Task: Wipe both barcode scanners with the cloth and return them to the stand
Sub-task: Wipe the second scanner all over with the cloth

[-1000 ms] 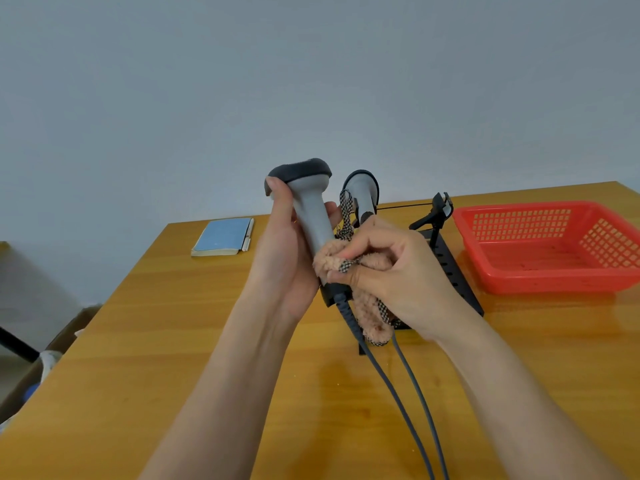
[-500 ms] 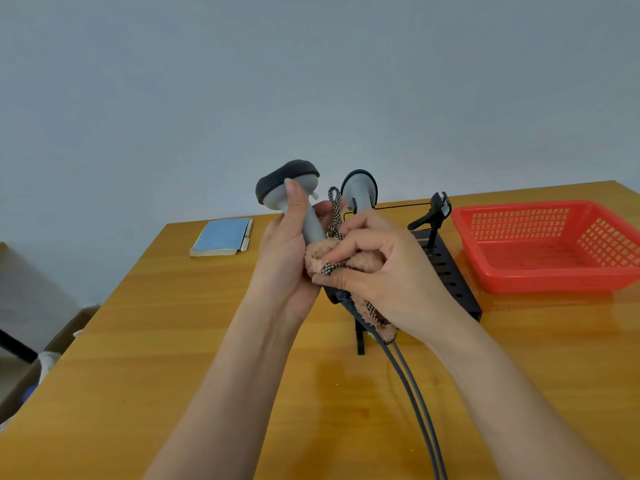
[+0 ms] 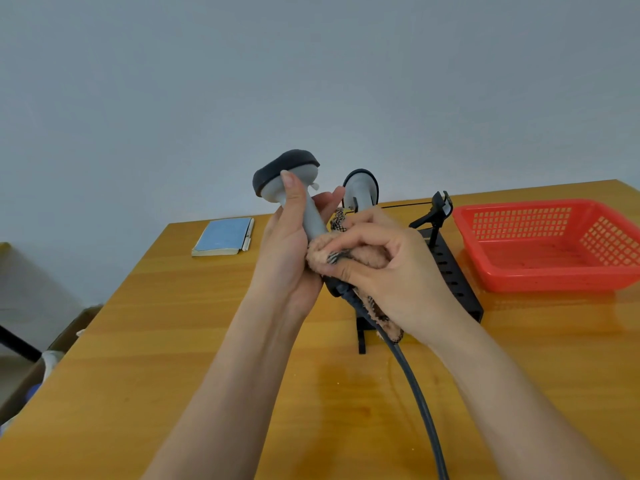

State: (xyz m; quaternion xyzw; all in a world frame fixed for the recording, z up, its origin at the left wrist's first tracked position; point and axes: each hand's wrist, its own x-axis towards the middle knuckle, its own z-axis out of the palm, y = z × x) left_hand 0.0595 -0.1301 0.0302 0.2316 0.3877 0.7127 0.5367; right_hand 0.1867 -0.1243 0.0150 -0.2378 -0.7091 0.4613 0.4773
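Left hand (image 3: 287, 258) grips the grey scanner (image 3: 304, 202) by its handle at frame center, held up off the table (image 3: 173, 341), dark head tilted upper left. Right hand (image 3: 391, 271) is closed around the tan cloth (image 3: 367, 254), pressing it onto the lower handle; the cloth's checkered edge hangs below the hand. The scanner's cable (image 3: 415, 393) runs from the handle base down toward the bottom of frame. Second scanner (image 3: 362, 188) sits upright in the black stand (image 3: 453, 271) just behind the hands. Red basket (image 3: 554, 244) at right, touching the table; blue notebook (image 3: 223, 235) at left center.
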